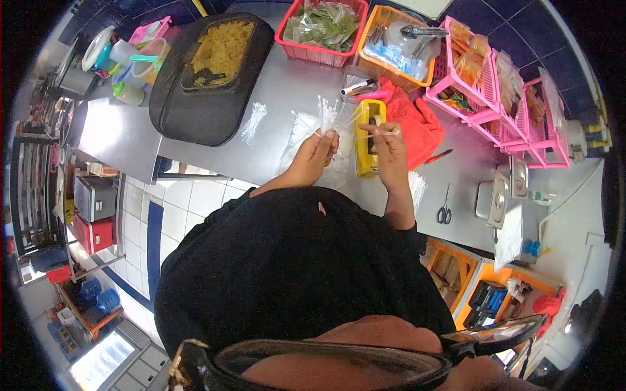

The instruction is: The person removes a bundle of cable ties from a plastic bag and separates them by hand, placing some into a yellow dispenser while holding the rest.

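My left hand (314,158) is closed around an upright bunch of thin white cable ties (328,112), their small heads fanned out above the fingers. To its right, my right hand (390,156) pinches a single white strip, seemingly another cable tie, lying sideways at the fingertips. Under the left hand a clear plastic bag (291,144) lies on the metal table (274,85). A yellow container (365,165) with dark contents stands between and behind the hands. More thin white strips lie in a loose bundle (254,124) on the left and another bundle (417,188) beside my right wrist.
A black case-like holder (163,98) bears a tray of yellow food (225,49). At the back stand a red basket (319,57) of bagged leaves, an orange basket (391,75) and pink racks (486,111). A red cloth (420,130) and scissors (444,212) lie right.
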Demonstrator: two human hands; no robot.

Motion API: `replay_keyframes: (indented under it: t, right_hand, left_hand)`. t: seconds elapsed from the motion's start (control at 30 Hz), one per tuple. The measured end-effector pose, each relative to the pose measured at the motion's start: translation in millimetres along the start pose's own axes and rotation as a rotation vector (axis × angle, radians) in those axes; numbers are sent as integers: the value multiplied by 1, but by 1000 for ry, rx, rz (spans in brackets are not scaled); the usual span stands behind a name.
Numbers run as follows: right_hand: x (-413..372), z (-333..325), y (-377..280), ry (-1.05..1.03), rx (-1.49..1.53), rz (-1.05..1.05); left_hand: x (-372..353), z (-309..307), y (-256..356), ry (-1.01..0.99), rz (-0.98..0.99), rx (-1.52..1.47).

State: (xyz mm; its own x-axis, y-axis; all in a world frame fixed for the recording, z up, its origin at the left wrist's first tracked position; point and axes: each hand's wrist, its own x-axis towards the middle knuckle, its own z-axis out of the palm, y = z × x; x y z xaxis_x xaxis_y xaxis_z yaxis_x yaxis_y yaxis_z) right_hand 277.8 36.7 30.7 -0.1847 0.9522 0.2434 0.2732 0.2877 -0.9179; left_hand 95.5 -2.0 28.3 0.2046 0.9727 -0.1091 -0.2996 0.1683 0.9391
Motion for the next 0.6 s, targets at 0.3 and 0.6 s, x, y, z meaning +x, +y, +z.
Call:
replay_keyframes:
  t: [0.3,0.6]
  right_hand:
    - [0,11,-19,-30,805,318]
    - [-1,30,-35,-31,708,308]
  left_hand:
    - [-2,7,-2,27,0,62]
    - [-4,9,-3,-45,-3,181]
